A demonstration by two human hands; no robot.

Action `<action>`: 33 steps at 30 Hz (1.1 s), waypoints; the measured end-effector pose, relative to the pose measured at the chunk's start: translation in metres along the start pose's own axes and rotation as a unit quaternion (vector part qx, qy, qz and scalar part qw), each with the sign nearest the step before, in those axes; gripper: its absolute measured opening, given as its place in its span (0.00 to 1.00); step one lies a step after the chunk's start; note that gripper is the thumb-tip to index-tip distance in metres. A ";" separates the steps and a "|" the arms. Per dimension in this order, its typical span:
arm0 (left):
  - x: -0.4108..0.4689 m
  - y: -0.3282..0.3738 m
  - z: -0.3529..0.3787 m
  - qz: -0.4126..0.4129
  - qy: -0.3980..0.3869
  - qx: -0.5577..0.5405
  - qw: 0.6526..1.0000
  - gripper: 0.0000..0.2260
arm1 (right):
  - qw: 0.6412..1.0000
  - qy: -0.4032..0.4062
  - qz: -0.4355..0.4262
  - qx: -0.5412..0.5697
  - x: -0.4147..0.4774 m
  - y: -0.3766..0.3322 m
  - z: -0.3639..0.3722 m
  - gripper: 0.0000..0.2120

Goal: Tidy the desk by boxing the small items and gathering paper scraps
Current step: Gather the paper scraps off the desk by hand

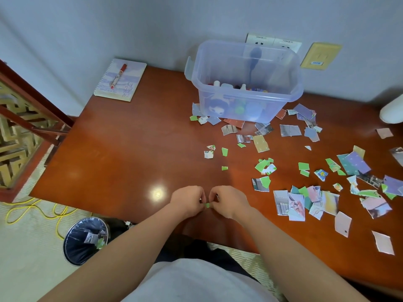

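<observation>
Pinching one green paper scrap (207,205) together, left hand (188,200) and right hand (229,201), near front edge of the desk (130,149), torn scraps (296,205) scattered over its right half, clear plastic box (218,62) holding small items (237,86) at back edge

Box (239,95) contents blurred (translucent wall) — unidentifiable.

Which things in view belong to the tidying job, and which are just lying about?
Job: clear plastic storage box with small items inside; torn coloured paper scraps across the brown desk; green paper scrap pinched by left hand and right hand; dark lined waste bin holding scraps.
Lying about: spiral notebook; red marker pen on it; yellow cable on the floor.
</observation>
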State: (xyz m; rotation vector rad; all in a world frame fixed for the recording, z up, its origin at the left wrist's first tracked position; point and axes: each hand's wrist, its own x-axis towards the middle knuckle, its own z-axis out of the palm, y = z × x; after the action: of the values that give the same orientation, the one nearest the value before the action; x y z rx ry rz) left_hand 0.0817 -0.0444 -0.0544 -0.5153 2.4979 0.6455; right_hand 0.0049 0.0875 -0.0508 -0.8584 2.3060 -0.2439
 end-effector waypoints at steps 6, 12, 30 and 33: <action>0.010 0.003 -0.012 -0.085 0.029 -0.335 0.938 0.08 | 0.965 -0.008 0.095 0.243 0.009 -0.002 -0.017 0.09; 0.022 0.026 -0.050 -0.215 -0.014 -0.639 0.739 0.15 | 0.880 0.035 0.125 0.457 0.013 -0.021 -0.053 0.05; 0.099 0.053 -0.085 -0.163 0.060 -0.536 0.826 0.12 | 0.884 0.172 0.210 0.381 0.080 0.035 -0.096 0.08; 0.119 0.052 -0.084 -0.123 0.088 -0.456 0.877 0.06 | 0.923 0.173 0.209 0.272 0.087 0.051 -0.099 0.17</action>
State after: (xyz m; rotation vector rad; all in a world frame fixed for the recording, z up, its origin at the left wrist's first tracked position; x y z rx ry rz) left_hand -0.0689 -0.0739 -0.0388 -1.2388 2.0788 1.7305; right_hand -0.1342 0.0656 -0.0389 -0.0363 2.4734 -0.8505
